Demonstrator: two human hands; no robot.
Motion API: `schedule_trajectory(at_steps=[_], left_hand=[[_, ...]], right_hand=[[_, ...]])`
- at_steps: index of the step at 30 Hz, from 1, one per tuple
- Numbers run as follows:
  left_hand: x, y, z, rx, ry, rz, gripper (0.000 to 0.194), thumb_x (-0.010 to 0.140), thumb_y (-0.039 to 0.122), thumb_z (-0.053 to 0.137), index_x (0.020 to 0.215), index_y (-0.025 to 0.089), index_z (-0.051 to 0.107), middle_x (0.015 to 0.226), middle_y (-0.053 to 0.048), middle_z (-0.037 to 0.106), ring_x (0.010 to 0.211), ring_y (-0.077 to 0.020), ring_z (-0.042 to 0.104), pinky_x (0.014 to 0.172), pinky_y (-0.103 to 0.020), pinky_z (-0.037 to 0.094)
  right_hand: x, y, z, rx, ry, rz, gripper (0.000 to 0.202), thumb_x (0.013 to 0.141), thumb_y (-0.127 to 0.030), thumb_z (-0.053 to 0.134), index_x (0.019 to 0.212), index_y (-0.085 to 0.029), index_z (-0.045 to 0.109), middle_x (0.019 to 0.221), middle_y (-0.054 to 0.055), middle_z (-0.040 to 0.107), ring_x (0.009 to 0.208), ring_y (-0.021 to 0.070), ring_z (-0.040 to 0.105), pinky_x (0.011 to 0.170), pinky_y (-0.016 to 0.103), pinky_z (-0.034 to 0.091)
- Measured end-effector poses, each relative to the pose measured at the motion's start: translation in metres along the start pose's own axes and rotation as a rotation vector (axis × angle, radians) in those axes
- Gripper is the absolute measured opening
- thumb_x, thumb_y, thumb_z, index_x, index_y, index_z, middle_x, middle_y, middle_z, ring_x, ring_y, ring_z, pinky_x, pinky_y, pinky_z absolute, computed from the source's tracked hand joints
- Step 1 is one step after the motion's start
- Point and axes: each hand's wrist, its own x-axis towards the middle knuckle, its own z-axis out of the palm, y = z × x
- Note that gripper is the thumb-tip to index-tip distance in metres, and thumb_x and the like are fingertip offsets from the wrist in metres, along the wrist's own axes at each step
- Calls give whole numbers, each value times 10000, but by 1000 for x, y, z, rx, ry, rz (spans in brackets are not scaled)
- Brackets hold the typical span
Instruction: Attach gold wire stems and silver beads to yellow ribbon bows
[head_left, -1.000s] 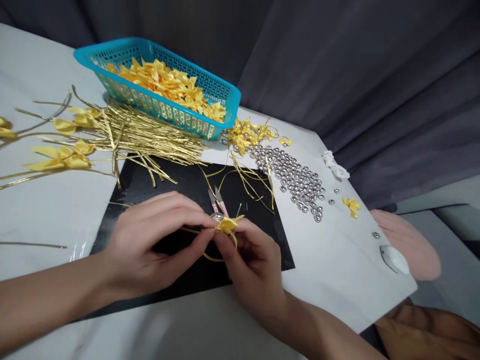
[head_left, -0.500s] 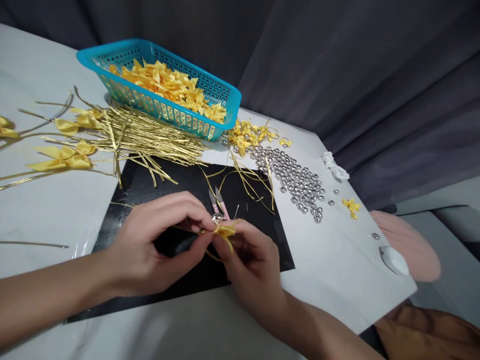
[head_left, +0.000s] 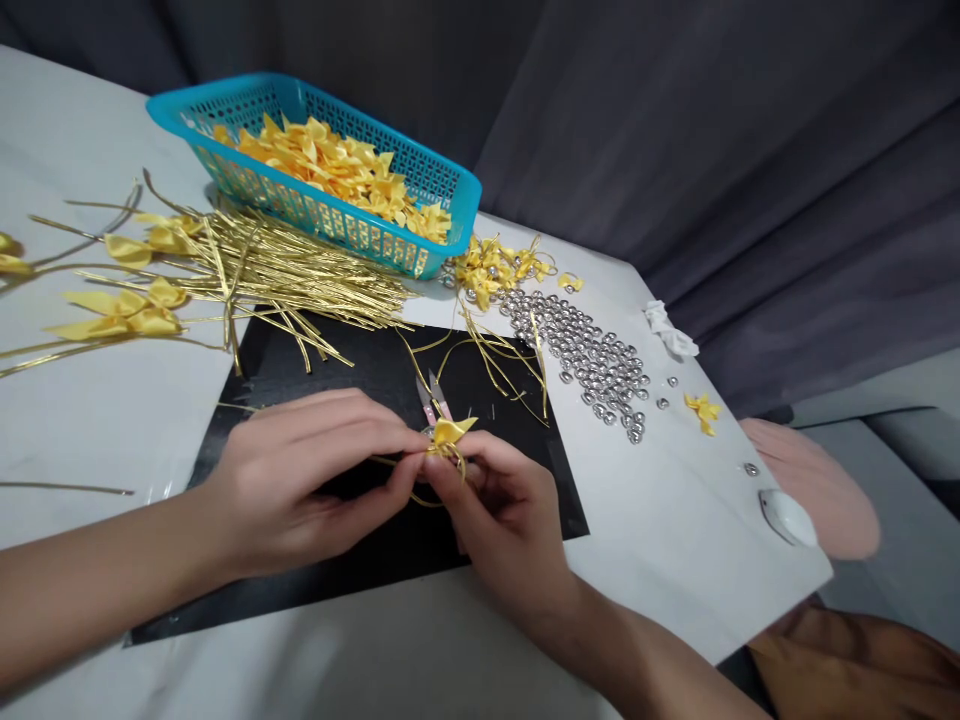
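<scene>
Over the black mat point(head_left: 517, 500), my left hand point(head_left: 315, 480) and my right hand point(head_left: 510, 510) meet fingertip to fingertip. My right thumb and forefinger pinch a yellow ribbon flower point(head_left: 452, 432) and a looped gold cord point(head_left: 455, 458) at its base. Pressed together, my left thumb and forefinger grip the gold cord just left of the flower. A silver bead, mostly covered by the fingers, shows behind the flower. Small scissors point(head_left: 436, 397) with pink handles lie on the mat just beyond my fingertips, partly hidden.
A blue basket point(head_left: 315, 205) of yellow ribbon flowers stands at the back. Before it lies a heap of gold cords point(head_left: 300, 265). Silver beads point(head_left: 585, 350) spread to the right. Finished-looking yellow bows point(head_left: 127, 310) lie left. A white oval device point(head_left: 786, 517) sits near the right edge.
The flower has turned so its petals point up and right, and the silver bead is now more covered. My left fingers have straightened and closed nearer the flower's base.
</scene>
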Motion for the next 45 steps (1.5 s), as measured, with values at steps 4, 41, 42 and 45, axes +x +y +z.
schedule_trajectory(at_steps=[4,41,42,45], left_hand=[[-4,-4,1,19,-22,38,132,798,100,592,867,207,625,715,-7,719,611,-122,663,596,-215,538],[-9,-5,2,-118,-56,-195,90,818,178,583,860,219,650,755,9,719,595,-111,641,577,-197,531],[-8,-6,2,-126,-61,-197,91,816,181,590,869,215,656,751,9,720,590,-107,640,571,-190,529],[-7,-7,3,-160,-70,-214,90,812,183,598,858,207,672,731,15,719,572,-96,634,552,-171,515]], right_hand=[[0,0,0,-23,19,-1,241,822,-390,582,722,-173,552,448,-88,314,383,42,262,350,183,178],[4,-2,-4,169,-1,80,258,785,-430,636,759,-179,582,432,-88,403,318,37,304,293,161,231],[4,-1,-4,166,0,85,256,790,-428,633,761,-178,585,421,-89,401,314,38,302,293,162,231],[4,-1,-4,157,17,99,249,770,-412,662,771,-173,595,440,-81,429,324,37,321,304,163,237]])
